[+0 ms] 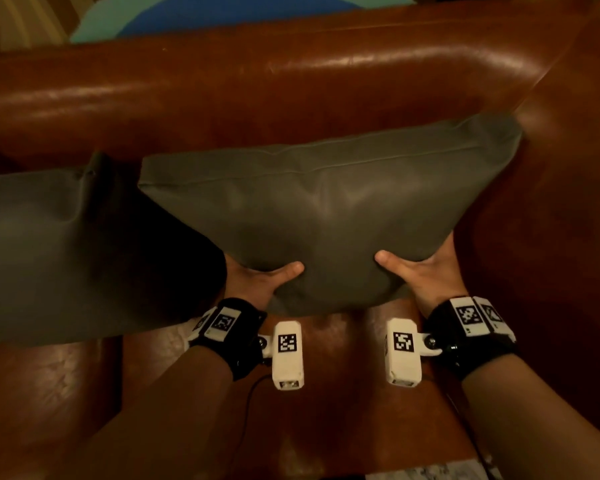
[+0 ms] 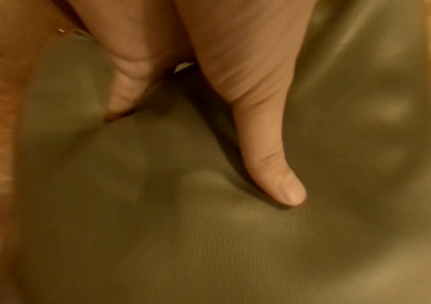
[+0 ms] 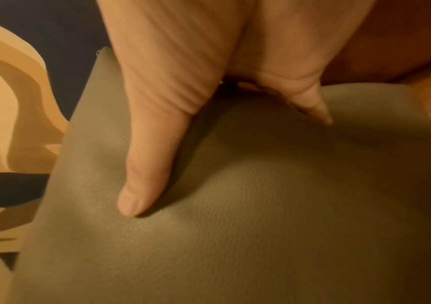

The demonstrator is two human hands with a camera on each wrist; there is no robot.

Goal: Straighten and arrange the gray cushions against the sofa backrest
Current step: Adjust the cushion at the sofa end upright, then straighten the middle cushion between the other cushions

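A gray leather cushion [image 1: 326,209] is held in front of the brown sofa backrest [image 1: 257,88], its top edge near the backrest. My left hand [image 1: 257,278] grips its lower left edge, thumb on the front face, fingers hidden behind. My right hand [image 1: 420,268] grips the lower right edge the same way. In the left wrist view the thumb [image 2: 269,156] presses into the gray cushion [image 2: 209,236]. The right wrist view shows the other thumb [image 3: 152,160] dimpling the cushion [image 3: 261,216]. A second gray cushion [image 1: 49,244] lies at the left, partly under the held one.
The sofa armrest [image 1: 568,202] rises at the right, close to the held cushion's corner. Bare brown seat [image 1: 343,393] shows below the hands. A patterned floor or rug [image 1: 187,12] lies beyond the backrest.
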